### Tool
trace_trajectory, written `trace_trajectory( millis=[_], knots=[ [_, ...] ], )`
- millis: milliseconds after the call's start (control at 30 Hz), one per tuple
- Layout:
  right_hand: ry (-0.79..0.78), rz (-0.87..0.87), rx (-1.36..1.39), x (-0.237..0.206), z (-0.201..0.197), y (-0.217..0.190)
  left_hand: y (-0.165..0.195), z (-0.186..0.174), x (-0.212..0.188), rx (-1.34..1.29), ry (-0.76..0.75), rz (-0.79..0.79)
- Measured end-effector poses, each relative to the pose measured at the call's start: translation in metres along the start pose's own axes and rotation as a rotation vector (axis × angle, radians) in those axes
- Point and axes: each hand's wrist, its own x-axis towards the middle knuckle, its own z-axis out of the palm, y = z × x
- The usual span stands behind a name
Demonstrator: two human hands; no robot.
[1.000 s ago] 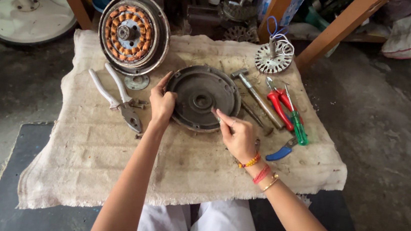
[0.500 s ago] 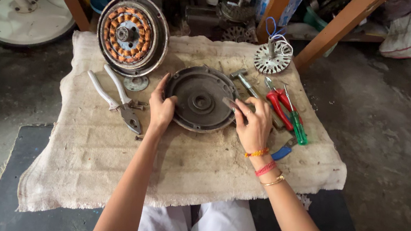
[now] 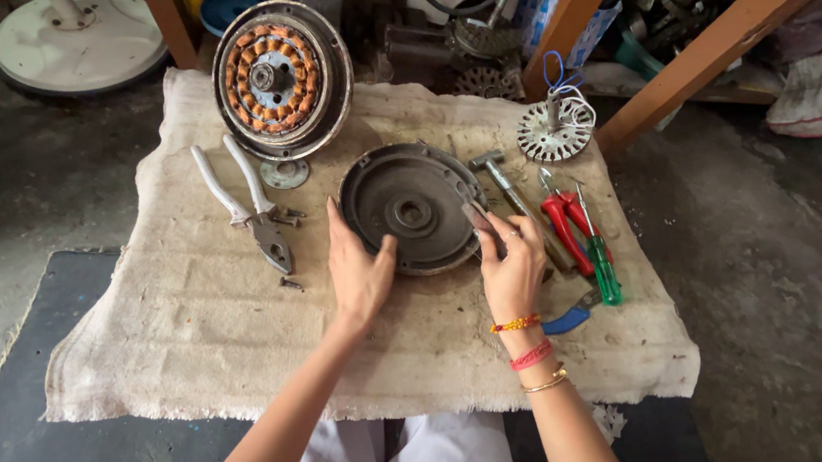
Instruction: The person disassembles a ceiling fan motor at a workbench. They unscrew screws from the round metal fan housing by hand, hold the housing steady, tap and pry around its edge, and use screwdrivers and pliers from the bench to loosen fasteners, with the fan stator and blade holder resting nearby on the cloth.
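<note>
Soft, even daylight without glare, faint shadows under the hands and tools on the burlap cloth (image 3: 219,343), sharp focus at centre, dimmer clutter along the top, slight wide-angle stretching toward the edges.

There is one view only, from a camera worn on the person's head. It looks steeply down and a little forward over the person's own forearms, which enter from the bottom edge. The burlap cloth (image 3: 219,343) spread on the floor fills the middle of the frame, seen near enough that small screws on it show. The upper edge takes in the white round fan base (image 3: 77,43) at far left and slanting wooden legs (image 3: 693,67) at right. The person's white-clad knees (image 3: 429,459) lie at the bottom centre, directly beneath the lens.
</note>
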Motion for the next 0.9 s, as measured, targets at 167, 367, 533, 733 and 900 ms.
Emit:
trace_trajectory(
  millis=[167, 367, 533, 733, 900],
  knots=[
    [-0.049, 0.019, -0.165, 0.007, -0.001, -0.008, 0.005, 0.012, -0.009, -0.008, 0.062, -0.008],
    [-0.144, -0.035, -0.309, 0.032, 0.001, -0.02, -0.009, 0.017, 0.004, -0.019, 0.02, 0.011],
    [-0.24, -0.027, -0.159, 0.036, -0.003, -0.021, -0.034, 0.002, 0.051, 0.042, -0.164, 0.117],
    [-0.053, -0.043, 0.069, 0.001, -0.003, -0.028, -0.047, -0.008, 0.085, -0.087, -0.286, 0.141],
    [-0.114, 0.159, 0.138, 0.0, 0.006, -0.026, -0.041, -0.008, 0.072, -0.021, -0.163, 0.143]
  ],
)
